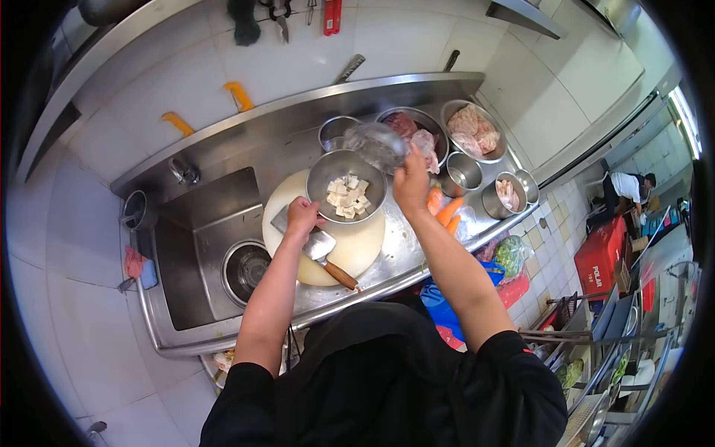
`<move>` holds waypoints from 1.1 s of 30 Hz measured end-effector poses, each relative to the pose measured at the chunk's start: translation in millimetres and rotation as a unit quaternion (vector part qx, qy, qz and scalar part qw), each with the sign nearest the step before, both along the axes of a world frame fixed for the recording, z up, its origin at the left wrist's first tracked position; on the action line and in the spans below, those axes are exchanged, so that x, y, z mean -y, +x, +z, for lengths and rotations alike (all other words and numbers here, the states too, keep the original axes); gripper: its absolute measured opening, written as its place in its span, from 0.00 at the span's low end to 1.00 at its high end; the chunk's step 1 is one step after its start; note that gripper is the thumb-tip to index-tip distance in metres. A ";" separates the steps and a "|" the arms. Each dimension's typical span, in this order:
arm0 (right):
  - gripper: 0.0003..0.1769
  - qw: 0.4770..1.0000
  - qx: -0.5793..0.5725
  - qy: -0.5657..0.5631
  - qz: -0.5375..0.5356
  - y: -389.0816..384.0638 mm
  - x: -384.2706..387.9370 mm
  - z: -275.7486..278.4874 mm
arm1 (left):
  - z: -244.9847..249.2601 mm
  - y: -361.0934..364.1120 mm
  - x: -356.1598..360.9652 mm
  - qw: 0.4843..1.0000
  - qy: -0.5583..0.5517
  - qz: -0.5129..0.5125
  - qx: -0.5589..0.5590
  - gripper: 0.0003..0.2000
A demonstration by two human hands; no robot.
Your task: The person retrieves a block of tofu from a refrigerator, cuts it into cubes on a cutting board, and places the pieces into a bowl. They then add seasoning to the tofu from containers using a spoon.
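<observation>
My left hand grips the near left rim of a metal bowl that holds pale cubes. Beneath the bowl lies a round cutting board, with a cleaver with a wooden handle on it. To the right, my right hand is closed at the edge of a clear, shiny thing, blurred by motion, above the bowl's far right side. Whether it is a bag or a lid I cannot tell. Behind my right hand stands a bowl of raw meat.
A sink with a round pot is on the left. Metal containers, a meat bowl and carrots stand on the right. Bags hang below the counter edge. Another person bends in the background at far right.
</observation>
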State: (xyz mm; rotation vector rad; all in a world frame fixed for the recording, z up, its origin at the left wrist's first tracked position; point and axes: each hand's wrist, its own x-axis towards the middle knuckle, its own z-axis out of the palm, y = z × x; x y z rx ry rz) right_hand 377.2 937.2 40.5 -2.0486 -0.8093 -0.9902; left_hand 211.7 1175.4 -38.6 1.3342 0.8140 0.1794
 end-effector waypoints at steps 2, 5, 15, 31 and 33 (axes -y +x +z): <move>0.08 0.961 -0.235 0.149 -0.001 -2.0 21.5 -3.9 | -10.4 4.3 -12.7 0.999 0.036 0.011 0.011 0.10; 0.12 0.796 -0.480 0.369 -0.014 -23.9 57.6 -21.7 | -24.3 7.4 -32.7 0.998 0.062 -0.003 -0.001 0.07; 0.13 0.648 -0.608 0.459 0.005 -78.1 139.8 -119.3 | -17.8 -2.3 -28.0 1.000 0.011 0.023 0.012 0.09; 0.06 0.718 -0.520 0.442 -0.137 -274.6 303.5 -87.7 | -15.2 -83.4 -20.2 0.987 0.122 0.067 0.075 0.18; 0.05 0.712 -0.472 0.476 -0.210 -326.7 348.3 -65.8 | -12.6 -74.1 -15.4 0.979 0.157 0.027 0.124 0.17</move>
